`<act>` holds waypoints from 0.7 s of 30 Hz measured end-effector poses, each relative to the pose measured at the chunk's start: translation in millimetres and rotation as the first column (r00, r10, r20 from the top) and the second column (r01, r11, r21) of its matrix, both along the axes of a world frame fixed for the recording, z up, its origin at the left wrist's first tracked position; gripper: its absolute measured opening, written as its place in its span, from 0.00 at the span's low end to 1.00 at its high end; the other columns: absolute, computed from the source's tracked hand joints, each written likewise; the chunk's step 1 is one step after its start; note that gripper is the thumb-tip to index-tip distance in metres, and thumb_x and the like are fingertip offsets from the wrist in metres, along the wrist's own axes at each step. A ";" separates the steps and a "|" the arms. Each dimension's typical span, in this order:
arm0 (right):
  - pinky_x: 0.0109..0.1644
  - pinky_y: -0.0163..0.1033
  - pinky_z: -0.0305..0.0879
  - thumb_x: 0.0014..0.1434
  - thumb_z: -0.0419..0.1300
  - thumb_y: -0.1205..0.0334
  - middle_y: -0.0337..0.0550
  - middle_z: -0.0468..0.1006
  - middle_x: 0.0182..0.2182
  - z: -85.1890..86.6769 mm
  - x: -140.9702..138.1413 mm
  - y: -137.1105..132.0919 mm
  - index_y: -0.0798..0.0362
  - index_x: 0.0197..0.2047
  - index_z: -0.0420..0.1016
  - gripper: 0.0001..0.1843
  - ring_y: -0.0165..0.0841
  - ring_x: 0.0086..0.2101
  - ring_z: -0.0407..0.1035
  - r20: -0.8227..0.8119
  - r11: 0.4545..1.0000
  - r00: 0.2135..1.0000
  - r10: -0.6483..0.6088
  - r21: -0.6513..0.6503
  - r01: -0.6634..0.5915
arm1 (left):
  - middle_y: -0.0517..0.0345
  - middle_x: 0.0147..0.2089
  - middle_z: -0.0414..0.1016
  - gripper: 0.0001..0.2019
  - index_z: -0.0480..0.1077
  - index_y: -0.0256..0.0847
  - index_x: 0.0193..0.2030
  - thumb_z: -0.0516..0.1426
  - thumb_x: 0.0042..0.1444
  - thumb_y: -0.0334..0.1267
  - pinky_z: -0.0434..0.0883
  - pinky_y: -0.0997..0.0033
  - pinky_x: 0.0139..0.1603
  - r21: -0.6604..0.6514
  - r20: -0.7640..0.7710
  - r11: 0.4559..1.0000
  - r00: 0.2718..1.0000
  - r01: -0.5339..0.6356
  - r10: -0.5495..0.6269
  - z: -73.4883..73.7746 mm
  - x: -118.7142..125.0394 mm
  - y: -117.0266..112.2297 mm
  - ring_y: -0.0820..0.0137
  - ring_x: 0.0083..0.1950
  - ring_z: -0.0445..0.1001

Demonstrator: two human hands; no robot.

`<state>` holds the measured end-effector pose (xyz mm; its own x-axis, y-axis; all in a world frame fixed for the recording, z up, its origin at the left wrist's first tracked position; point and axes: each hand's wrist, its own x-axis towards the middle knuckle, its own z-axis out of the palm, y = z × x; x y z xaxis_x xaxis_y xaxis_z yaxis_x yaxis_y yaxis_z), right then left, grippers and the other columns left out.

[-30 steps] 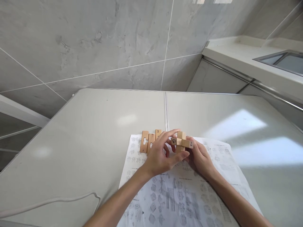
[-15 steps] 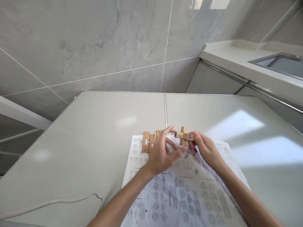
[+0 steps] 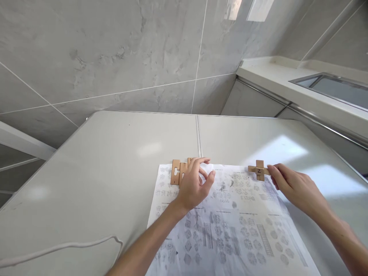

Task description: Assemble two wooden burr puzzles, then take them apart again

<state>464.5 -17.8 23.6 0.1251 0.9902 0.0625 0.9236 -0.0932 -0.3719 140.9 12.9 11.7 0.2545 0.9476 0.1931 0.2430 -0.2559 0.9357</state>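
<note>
L hand (image 3: 193,188): hovering over the sheet's far-left corner. Fingers are curving loosely, thumb apart from index, pinching nothing. Index tip is resting on or just above the loose wooden pcs (image 3: 177,172); can't tell which.
R hand (image 3: 296,188): lying low and flat. Fingers are stretching out, nearly together, not closing on anything. Foremost tip is touching the right arm-end of the wooden cross (image 3: 259,170).
Wooden cross: two notched bars interlocking, "2" facing up. It's sitting on the sheet's far-right corner, well apart from the loose pcs.
Loose pcs: lying flat side by side at the sheet's far-left edge, partly under L fingers.
Handling tip (judgement): contact at an arm-end is prob. making the cross swivel or the joint slip. Bearing nearer the crossing, or taking it from both sides w/ thumb + finger, looks steadier. Flat pcs seem easiest to lift by their long edges.
Sheet (image 3: 230,230): printed diagram page, lying flat under both hands.
Surface: pale smooth table (image 3: 115,172) w/ a seam running down the middle, sun patches at right, and a white cable (image 3: 71,245) trailing at near left.
Room: grey tiled wall (image 3: 129,57) behind. A white counter (image 3: 276,76) w/ a steel sink (image 3: 336,86) is at right.
</note>
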 end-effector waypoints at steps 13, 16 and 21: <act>0.31 0.44 0.58 0.71 0.43 0.35 0.44 0.80 0.25 -9.5 16.4 -8.2 0.45 0.33 0.67 0.27 0.45 0.25 0.72 0.094 0.991 0.993 -0.072 -0.102 0.082 | 0.55 0.55 0.77 0.09 0.73 0.45 0.55 0.57 0.72 0.41 0.74 0.73 0.30 0.106 -0.048 0.994 0.999 0.019 -0.014 1.1 -1.0 1.2 0.74 0.35 0.76; 0.32 0.45 0.59 0.71 0.43 0.34 0.44 0.81 0.27 -8.4 17.3 -10.5 0.45 0.33 0.69 0.28 0.45 0.26 0.74 0.074 0.989 0.994 -0.074 -0.119 0.083 | 0.55 0.53 0.78 0.08 0.73 0.44 0.54 0.56 0.72 0.41 0.73 0.73 0.30 0.140 -0.065 0.990 0.998 0.022 -0.013 1.6 -2.4 2.5 0.74 0.36 0.76; 0.33 0.45 0.62 0.71 0.44 0.33 0.43 0.82 0.29 -4.4 19.0 -12.2 0.45 0.34 0.70 0.29 0.45 0.28 0.76 0.023 0.986 0.997 -0.073 -0.147 0.076 | 0.57 0.47 0.79 0.07 0.75 0.43 0.48 0.56 0.73 0.40 0.73 0.72 0.32 0.206 -0.078 0.979 0.997 -0.007 0.024 5.8 -4.5 7.1 0.74 0.34 0.76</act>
<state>483.6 -30.0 19.2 0.1990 0.9767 -0.0805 0.9183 -0.2146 -0.3326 136.5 20.1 17.5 0.2627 0.8939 0.3633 0.3200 -0.4359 0.8412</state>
